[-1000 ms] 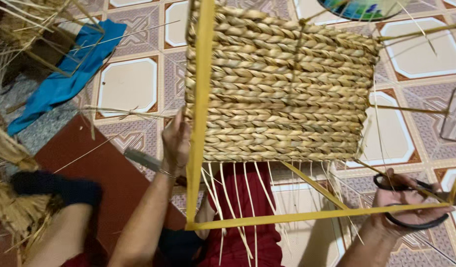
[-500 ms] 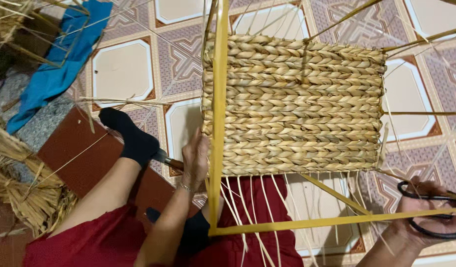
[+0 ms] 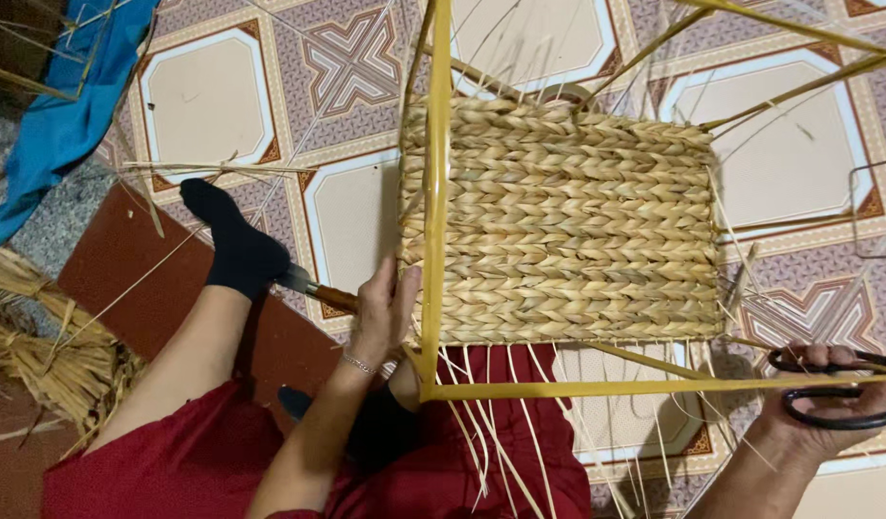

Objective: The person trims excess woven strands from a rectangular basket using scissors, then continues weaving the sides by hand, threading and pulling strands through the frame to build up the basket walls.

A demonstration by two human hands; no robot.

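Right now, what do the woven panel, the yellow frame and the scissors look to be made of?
Woven panel: dried plant fibre, maybe seagrass or straw, matte tan, twisted rows. Yellow frame: thin straight bars with smooth yellow coating, probably painted metal, unsure. Scissors in the right hand: black glossy loops, likely plastic; blades hidden. Left hand rests against the panel.

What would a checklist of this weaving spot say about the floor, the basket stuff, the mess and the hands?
Surface: patterned tile floor.
Job's things: woven straw panel on a yellow frame, loose strands hanging below.
Clutter: straw bundle, blue cloth, a knife-like tool on the floor.
Grippers: left hand presses the panel's edge; right hand holds black scissors.
Cables: nothing seen.
Surroundings: the person's red clothing and black sock.
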